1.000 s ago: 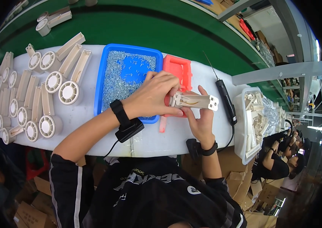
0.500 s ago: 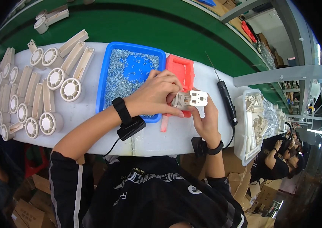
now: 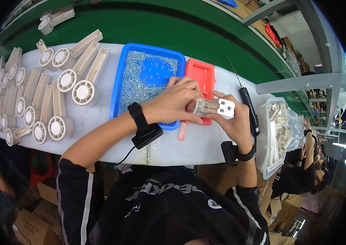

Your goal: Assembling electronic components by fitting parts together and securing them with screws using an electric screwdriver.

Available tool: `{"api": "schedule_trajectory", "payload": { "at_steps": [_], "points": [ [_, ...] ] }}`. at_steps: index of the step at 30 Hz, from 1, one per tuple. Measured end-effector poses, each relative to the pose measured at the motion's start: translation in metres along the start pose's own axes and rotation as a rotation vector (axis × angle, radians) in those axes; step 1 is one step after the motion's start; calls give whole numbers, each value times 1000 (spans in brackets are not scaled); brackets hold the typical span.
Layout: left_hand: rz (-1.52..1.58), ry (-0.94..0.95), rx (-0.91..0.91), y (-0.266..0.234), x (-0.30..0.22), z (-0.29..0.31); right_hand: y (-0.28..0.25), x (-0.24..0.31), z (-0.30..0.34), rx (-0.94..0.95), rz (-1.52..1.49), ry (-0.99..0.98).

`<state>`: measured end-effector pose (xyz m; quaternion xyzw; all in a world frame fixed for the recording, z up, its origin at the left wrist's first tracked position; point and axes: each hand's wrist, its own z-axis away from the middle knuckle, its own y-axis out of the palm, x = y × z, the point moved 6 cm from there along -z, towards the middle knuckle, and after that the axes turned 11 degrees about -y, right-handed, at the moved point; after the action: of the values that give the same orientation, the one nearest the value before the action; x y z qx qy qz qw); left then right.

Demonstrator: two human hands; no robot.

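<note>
A cream plastic housing [image 3: 208, 107] with a round end and a white slotted end plate [image 3: 226, 108] is held between my two hands, just in front of the red fixture [image 3: 201, 66]. My left hand [image 3: 180, 100] is closed round the round end, thumb below and fingers above. At the plate end my right hand [image 3: 238, 124] grips with its thumb underneath and fingers on the far side. Some of the housing is hidden by my fingers. Beside my left hand lies a blue tray [image 3: 117, 87] of small silver screws [image 3: 134, 77].
Right of my right hand lies a black electric screwdriver [image 3: 249, 110], its bit pointing away. Beyond it stands a white bin [image 3: 265, 153] of cream plastic parts. Several rows of cream round-ended assemblies [image 3: 85, 93] cover the table's left. Another person [image 3: 303, 171] is at the far right.
My right hand has shifted right and upward around the plate end, its fingers now higher. The housing stays in my left hand. The whole view has shifted slightly.
</note>
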<state>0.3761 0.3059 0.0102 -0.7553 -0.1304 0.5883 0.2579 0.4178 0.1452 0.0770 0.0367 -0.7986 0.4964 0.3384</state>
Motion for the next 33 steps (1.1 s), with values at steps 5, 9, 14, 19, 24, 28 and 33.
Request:
{"api": "schedule_trajectory", "payload": {
  "at_steps": [5, 9, 14, 19, 24, 28, 33],
  "points": [
    [29, 10, 0, -1, 0, -5, -8, 1, -9, 8, 20, 136],
    [4, -1, -1, -9, 0, -8, -12, 3, -16, 33, -46, 52],
    [-23, 29, -55, -10, -6, -10, 1, -13, -7, -29, -78, -15],
    [-97, 41, -42, -10, -14, -7, -19, -18, 51, -303, -50, -8],
    [10, 34, -64, -13, -7, -4, -54, -57, 158, -435, 518, 529],
    [246, -53, -132, -24, 9, -2, -45, -74, 188, -475, 433, 670],
    [236, 84, -349, -37, -10, 4, -62, -110, 204, -527, 308, 832]
  ]
}}
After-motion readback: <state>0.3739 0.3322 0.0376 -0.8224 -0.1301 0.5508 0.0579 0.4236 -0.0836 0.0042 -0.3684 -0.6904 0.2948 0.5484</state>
